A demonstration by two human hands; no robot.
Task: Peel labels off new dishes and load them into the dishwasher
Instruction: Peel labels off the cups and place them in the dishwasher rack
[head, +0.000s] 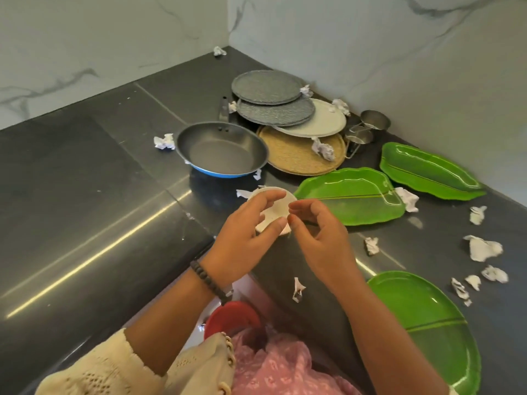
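Left hand (242, 232) grips a small white dish (275, 208); right hand (316, 235) apparently pinches its label. Crumpled labels (482, 248) lie at three o'clock; loading remains.

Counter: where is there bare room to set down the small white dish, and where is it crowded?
Free: the dark counter left of the frying pan, out to the marble wall, with one paper scrap. Crowded: the right side, with stacked plates, green leaf trays and many scraps. The left hand holds the white dish.
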